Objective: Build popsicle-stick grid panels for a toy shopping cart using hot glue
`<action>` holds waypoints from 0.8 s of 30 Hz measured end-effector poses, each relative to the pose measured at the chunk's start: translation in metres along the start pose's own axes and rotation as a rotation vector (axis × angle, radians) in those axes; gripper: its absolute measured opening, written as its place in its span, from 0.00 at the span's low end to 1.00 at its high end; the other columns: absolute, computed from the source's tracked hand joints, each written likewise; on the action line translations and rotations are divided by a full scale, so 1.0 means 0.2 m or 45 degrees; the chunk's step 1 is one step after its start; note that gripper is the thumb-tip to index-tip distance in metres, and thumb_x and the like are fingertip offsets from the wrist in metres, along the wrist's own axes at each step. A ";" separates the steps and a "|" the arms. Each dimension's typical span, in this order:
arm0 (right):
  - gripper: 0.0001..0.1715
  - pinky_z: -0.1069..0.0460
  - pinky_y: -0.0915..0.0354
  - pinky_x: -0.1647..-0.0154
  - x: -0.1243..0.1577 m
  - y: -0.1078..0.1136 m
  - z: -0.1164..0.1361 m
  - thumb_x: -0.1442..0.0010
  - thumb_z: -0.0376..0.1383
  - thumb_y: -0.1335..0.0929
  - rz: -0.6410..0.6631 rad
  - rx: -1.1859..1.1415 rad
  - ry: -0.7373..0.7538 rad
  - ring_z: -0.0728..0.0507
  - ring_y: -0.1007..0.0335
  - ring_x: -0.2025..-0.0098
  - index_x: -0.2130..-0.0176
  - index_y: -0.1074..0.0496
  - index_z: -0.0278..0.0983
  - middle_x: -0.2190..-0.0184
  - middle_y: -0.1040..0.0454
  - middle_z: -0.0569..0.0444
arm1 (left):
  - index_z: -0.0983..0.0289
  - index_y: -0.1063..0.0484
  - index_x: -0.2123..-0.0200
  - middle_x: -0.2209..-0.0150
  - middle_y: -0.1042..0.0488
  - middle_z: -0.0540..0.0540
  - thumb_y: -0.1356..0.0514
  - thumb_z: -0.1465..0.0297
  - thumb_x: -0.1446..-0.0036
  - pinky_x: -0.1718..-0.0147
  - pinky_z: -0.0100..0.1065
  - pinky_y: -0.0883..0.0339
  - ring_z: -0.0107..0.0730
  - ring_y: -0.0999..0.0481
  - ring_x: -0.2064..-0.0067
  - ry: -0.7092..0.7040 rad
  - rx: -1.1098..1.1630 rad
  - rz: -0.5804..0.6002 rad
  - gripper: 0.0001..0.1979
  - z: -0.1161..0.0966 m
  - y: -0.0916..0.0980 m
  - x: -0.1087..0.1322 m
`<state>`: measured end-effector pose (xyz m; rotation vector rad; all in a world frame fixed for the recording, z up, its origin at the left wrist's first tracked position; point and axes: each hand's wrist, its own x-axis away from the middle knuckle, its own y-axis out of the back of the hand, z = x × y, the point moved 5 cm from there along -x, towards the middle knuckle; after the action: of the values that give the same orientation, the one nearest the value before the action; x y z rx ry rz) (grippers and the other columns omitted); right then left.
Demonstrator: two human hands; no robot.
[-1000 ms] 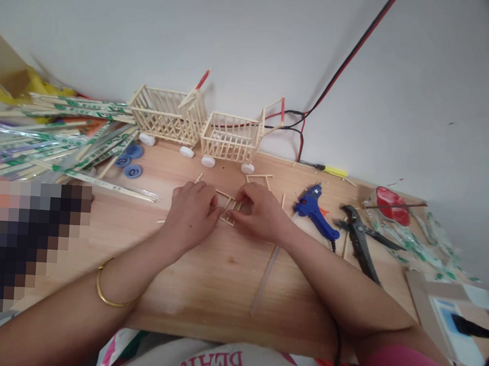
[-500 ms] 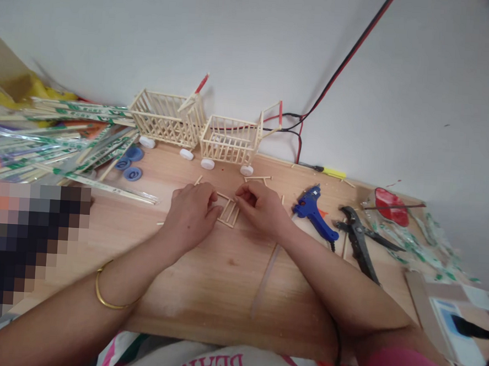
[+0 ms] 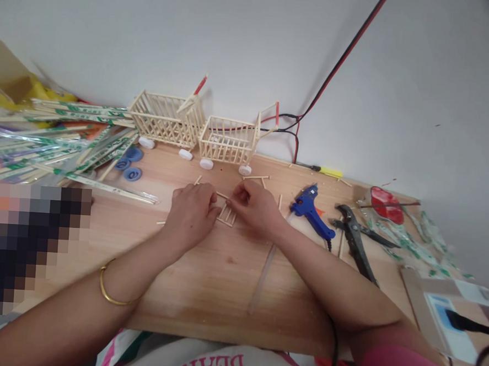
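Note:
A small ladder-like frame of thin wooden sticks lies on the table between my hands. My left hand is closed at the frame's left end, its thumb and curled fingers on the sticks. My right hand is pinched over the frame's upper right part. Whatever is between its fingertips is too small and hidden to name. Just beyond my right hand lie joined short sticks. Two stick-built shopping carts stand behind: a larger cart and a smaller cart, both with white wheels and red handles.
Wrapped sticks pile up at left beside blue round caps. A blue glue gun, pliers and torn wrappers lie at right. A glue stick lies in front. Red-black cables run along the wall.
My right hand has shifted slightly left, its pinched fingertips further over the stick frame. My left hand stays at the frame's left end. The view has shifted slightly.

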<state>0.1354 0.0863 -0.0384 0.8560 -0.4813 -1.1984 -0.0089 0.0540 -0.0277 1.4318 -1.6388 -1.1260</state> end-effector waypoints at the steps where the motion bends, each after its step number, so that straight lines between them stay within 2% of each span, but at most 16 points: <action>1: 0.09 0.54 0.45 0.70 0.00 0.00 0.00 0.49 0.38 0.31 0.000 -0.001 -0.006 0.49 0.38 0.70 0.68 0.33 0.37 0.73 0.32 0.57 | 0.62 0.35 0.70 0.68 0.27 0.55 0.43 0.68 0.47 0.64 0.40 0.44 0.44 0.30 0.60 0.003 -0.002 0.000 0.04 0.00 0.00 0.00; 14: 0.09 0.54 0.48 0.72 -0.01 0.00 0.00 0.50 0.39 0.30 0.041 0.027 -0.030 0.49 0.40 0.72 0.70 0.33 0.37 0.75 0.33 0.59 | 0.62 0.33 0.69 0.68 0.27 0.55 0.44 0.69 0.48 0.62 0.41 0.42 0.44 0.29 0.60 0.007 0.050 -0.007 0.04 0.01 0.00 0.00; 20: 0.07 0.55 0.45 0.72 -0.02 0.01 -0.02 0.44 0.39 0.34 0.084 -0.172 0.013 0.50 0.39 0.74 0.69 0.31 0.37 0.76 0.32 0.59 | 0.62 0.30 0.64 0.66 0.26 0.54 0.47 0.67 0.44 0.60 0.37 0.38 0.37 0.29 0.60 -0.069 0.322 -0.105 0.09 0.04 0.04 -0.01; 24: 0.08 0.54 0.42 0.69 -0.01 0.07 -0.01 0.42 0.36 0.36 -0.034 -0.220 0.059 0.49 0.36 0.71 0.66 0.29 0.37 0.73 0.29 0.56 | 0.64 0.27 0.64 0.65 0.26 0.54 0.47 0.65 0.42 0.58 0.36 0.38 0.35 0.29 0.60 -0.013 0.681 -0.174 0.12 0.06 0.10 0.00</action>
<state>0.1444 0.0893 -0.0280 0.7417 -0.3243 -1.2233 -0.0270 0.0570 -0.0133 1.8943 -1.9672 -0.7918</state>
